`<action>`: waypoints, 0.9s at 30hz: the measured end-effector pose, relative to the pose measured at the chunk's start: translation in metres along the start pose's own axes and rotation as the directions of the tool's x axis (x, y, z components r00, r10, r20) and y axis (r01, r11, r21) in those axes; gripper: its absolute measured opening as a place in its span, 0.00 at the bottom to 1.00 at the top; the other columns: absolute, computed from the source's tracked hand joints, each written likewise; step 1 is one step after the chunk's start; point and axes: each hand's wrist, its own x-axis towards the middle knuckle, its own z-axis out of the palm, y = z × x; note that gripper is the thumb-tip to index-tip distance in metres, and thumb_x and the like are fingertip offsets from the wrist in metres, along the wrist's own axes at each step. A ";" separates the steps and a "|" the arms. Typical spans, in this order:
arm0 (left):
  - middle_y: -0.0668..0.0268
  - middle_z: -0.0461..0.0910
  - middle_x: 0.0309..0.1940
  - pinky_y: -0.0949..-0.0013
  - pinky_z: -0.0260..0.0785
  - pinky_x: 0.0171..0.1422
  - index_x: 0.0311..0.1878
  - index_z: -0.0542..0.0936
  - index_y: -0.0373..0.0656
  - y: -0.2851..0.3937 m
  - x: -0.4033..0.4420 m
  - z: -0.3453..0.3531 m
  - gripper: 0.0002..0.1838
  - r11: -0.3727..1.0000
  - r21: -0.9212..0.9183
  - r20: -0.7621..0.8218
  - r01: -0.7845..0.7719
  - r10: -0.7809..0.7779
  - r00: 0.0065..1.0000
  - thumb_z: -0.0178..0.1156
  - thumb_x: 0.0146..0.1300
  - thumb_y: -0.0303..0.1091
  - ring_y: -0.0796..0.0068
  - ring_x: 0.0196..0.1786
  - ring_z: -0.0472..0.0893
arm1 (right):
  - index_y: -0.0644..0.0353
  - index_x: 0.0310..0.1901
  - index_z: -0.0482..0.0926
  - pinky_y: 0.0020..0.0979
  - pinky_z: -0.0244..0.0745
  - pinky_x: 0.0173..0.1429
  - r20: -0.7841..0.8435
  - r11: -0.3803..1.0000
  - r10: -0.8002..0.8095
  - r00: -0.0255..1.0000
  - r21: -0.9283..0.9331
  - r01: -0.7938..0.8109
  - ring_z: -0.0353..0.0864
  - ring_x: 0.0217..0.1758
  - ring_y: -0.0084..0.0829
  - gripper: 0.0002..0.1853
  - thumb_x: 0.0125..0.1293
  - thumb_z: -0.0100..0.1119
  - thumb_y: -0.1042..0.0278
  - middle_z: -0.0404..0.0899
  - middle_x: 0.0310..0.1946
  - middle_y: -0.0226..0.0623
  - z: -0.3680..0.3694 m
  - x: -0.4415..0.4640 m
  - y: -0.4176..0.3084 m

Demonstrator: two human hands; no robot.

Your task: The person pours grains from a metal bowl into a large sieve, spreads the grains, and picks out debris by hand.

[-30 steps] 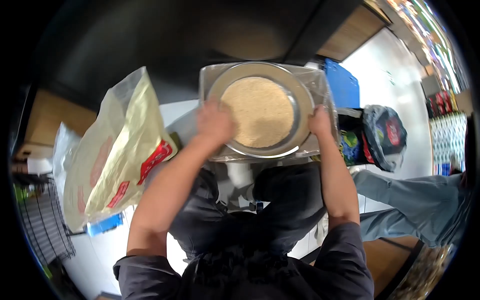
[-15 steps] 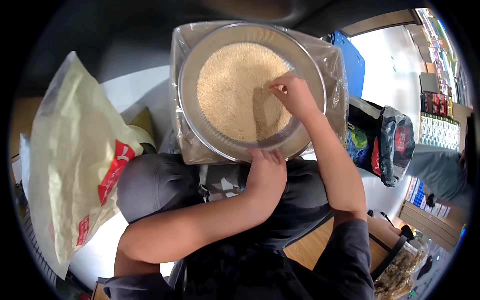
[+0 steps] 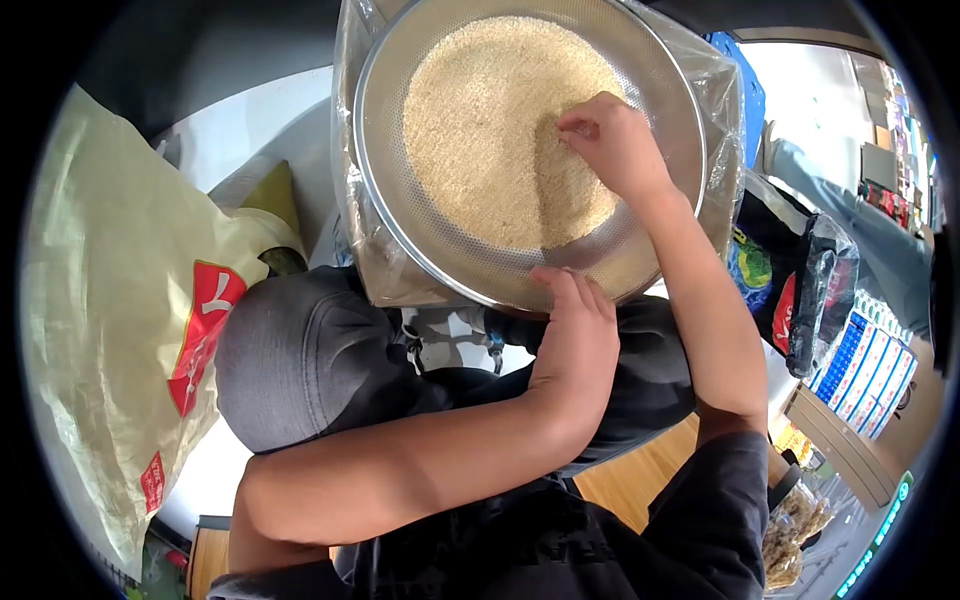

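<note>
A round metal sieve (image 3: 440, 235) holds a bed of pale, rice-like grain (image 3: 480, 130). It rests over a clear plastic bag (image 3: 400, 280), apparently lining a container that is mostly hidden. My left hand (image 3: 580, 335) has its fingers over the sieve's near rim, with the thumb side close to the mesh. Just above the right part of the grain, my right hand (image 3: 620, 145) is pinched, thumb and fingertips together. Whatever is between those fingertips is too small to make out. The hand's shadow falls across the grain.
A large pale yellow sack (image 3: 110, 300) with red labels stands at my left. To the right is a dark printed bag (image 3: 770, 270), with a blue object (image 3: 745, 100) behind it. My knees (image 3: 290, 360) flank the near side. A person's trouser leg (image 3: 860, 220) shows at far right.
The view has tilted and come closer, so the sieve appears higher and larger. My left hand stays at the rim, and my right hand stays pinched over the grain.
</note>
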 end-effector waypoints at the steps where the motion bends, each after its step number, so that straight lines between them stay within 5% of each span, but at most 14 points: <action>1: 0.55 0.82 0.62 0.49 0.67 0.69 0.66 0.78 0.36 -0.001 -0.001 -0.001 0.23 1.000 0.004 -0.002 -0.006 0.006 1.000 0.56 0.71 0.36 0.58 0.61 0.81 | 0.56 0.42 0.91 0.41 0.84 0.53 0.001 1.000 0.011 1.000 -0.011 -0.011 0.88 0.44 0.45 0.07 0.62 0.71 0.71 0.86 0.44 0.45 0.000 0.000 0.000; 4: 0.56 0.82 0.62 0.50 0.66 0.69 0.66 0.78 0.37 -0.001 0.000 -0.001 0.23 1.000 0.010 0.001 -0.013 0.013 1.000 0.56 0.72 0.36 0.59 0.62 0.81 | 0.54 0.45 0.90 0.37 0.82 0.49 -0.008 0.999 -0.004 1.000 -0.049 0.003 0.85 0.39 0.35 0.09 0.62 0.73 0.70 0.85 0.40 0.40 0.003 -0.001 0.004; 8: 0.56 0.82 0.62 0.50 0.66 0.70 0.67 0.78 0.37 0.000 -0.001 -0.002 0.23 0.999 0.037 -0.007 0.006 -0.005 1.000 0.55 0.72 0.36 0.60 0.62 0.81 | 0.54 0.44 0.90 0.36 0.82 0.49 0.000 0.998 -0.004 1.000 -0.070 0.004 0.86 0.39 0.35 0.08 0.62 0.72 0.70 0.85 0.41 0.39 0.003 -0.001 0.004; 10: 0.56 0.82 0.62 0.50 0.66 0.70 0.67 0.78 0.37 0.000 -0.001 -0.002 0.23 0.999 0.034 -0.003 0.001 -0.001 1.000 0.55 0.72 0.36 0.60 0.61 0.81 | 0.58 0.41 0.89 0.40 0.83 0.53 -0.003 1.000 -0.001 1.000 -0.021 0.001 0.88 0.45 0.43 0.06 0.62 0.70 0.72 0.86 0.43 0.45 0.003 0.000 0.004; 27: 0.56 0.82 0.61 0.49 0.66 0.70 0.66 0.78 0.37 0.002 0.000 0.001 0.22 0.999 0.044 -0.028 0.011 -0.010 1.000 0.55 0.72 0.36 0.59 0.61 0.81 | 0.58 0.43 0.89 0.41 0.83 0.57 0.015 0.997 0.041 0.999 -0.061 -0.040 0.88 0.49 0.42 0.10 0.59 0.68 0.70 0.86 0.44 0.42 0.002 0.000 0.006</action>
